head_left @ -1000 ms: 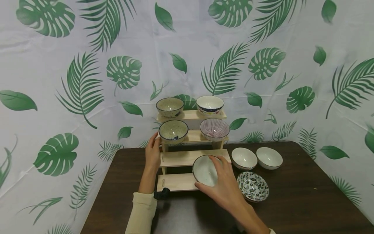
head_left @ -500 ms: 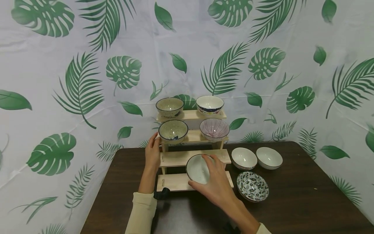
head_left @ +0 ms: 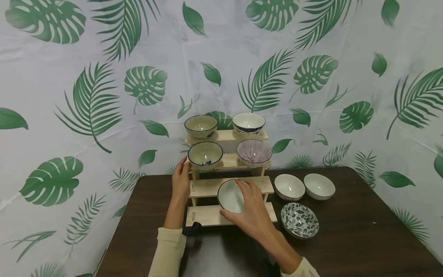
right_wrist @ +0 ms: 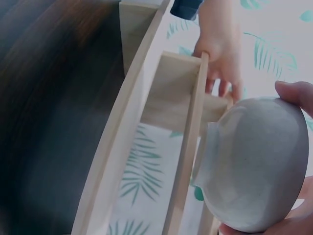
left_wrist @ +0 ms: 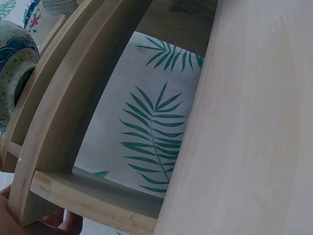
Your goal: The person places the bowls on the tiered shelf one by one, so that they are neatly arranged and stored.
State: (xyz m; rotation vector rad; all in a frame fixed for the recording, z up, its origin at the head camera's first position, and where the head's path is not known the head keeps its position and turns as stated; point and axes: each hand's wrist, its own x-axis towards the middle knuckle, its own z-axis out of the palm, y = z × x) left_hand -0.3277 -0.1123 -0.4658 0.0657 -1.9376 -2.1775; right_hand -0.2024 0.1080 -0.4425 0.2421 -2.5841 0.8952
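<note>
My right hand (head_left: 254,209) grips a white bowl (head_left: 230,196) with a dark rim, thumb on its near side and fingers over the far side. In the right wrist view the bowl (right_wrist: 254,161) is tipped on its side, its foot toward a shelf board; whether they touch I cannot tell. A stepped wooden rack (head_left: 205,215) stands below and behind it. My left hand (head_left: 180,182) holds the rack's left side; in the left wrist view its fingers (left_wrist: 72,223) curl behind a shelf end. Two speckled bowls (head_left: 205,156) sit on the upper left shelves.
On the upper right shelves are a pink-striped bowl (head_left: 254,153) and a blue-banded white bowl (head_left: 248,124). Right of the rack, two white bowls (head_left: 289,187) and a black-and-white floral bowl (head_left: 299,220) stand on the dark table (head_left: 360,231). A leaf-print cloth (head_left: 221,57) hangs behind.
My right hand has carried the white bowl to the left and slightly up, over the lower shelves. My left hand has stayed on the rack.
</note>
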